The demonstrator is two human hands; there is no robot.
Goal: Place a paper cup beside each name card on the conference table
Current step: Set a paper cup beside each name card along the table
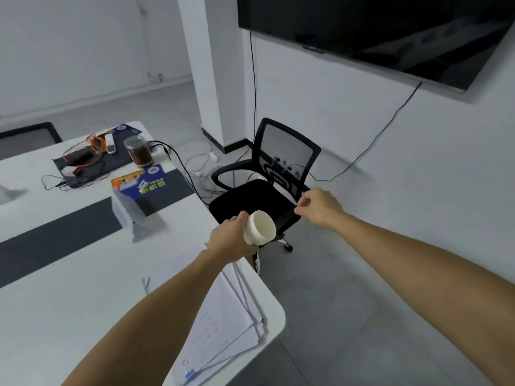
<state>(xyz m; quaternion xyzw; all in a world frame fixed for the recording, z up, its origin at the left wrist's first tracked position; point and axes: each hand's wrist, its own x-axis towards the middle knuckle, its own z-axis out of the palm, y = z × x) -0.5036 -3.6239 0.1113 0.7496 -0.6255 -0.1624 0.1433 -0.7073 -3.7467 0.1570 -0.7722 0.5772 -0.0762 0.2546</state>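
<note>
My left hand grips a stack of white paper cups lying sideways, its open mouth facing right, just past the right edge of the white conference table. My right hand hovers to the right of the cups, over the chair seat, fingers curled in a loose pinch with nothing in them. A tent-folded card with a blue and orange printed top stands on the table to the left of the cups. No cup stands on the table in view.
A black mesh office chair stands by the table's right edge. Clipped paper stacks lie at the near corner. At the far end sit a dark mat with cables and a glass jar. A wall screen hangs at the upper right.
</note>
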